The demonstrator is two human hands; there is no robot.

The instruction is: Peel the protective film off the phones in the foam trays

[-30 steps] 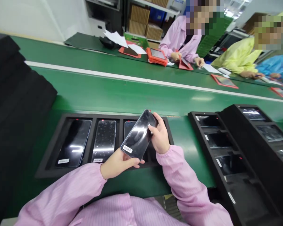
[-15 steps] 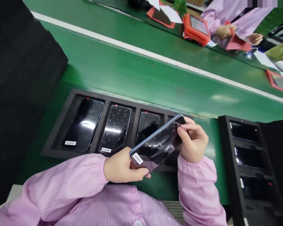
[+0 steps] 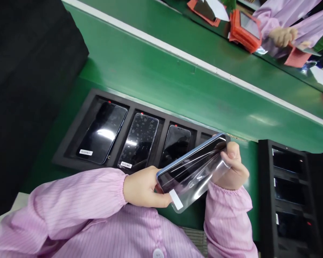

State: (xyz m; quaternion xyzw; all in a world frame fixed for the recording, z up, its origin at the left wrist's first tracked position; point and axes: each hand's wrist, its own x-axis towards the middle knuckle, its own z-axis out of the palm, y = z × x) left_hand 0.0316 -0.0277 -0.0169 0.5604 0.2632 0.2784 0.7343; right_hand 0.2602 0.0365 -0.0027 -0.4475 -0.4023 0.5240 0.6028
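Note:
My left hand (image 3: pixel 144 187) grips the near end of a dark phone (image 3: pixel 190 163) with a light blue edge, held tilted above a black foam tray (image 3: pixel 78 134). My right hand (image 3: pixel 233 168) pinches a clear protective film (image 3: pixel 197 188) at the phone's far end. The film is lifted off the screen and curls below it, a white label at its near corner. The tray holds three phones, screens up, in separate slots; the slot under the held phone is mostly hidden.
A second black tray (image 3: pixel 266 193) with dark screens stands at the right. Black foam (image 3: pixel 24 71) fills the left side. Beyond a white stripe on the green belt (image 3: pixel 177 82), another person's hands (image 3: pixel 284 36) handle red-cased devices (image 3: pixel 243 27).
The film, flat on the screen before, is now peeled away from the phone by my right hand. The view has tipped further downward and the phone sits lower and flatter.

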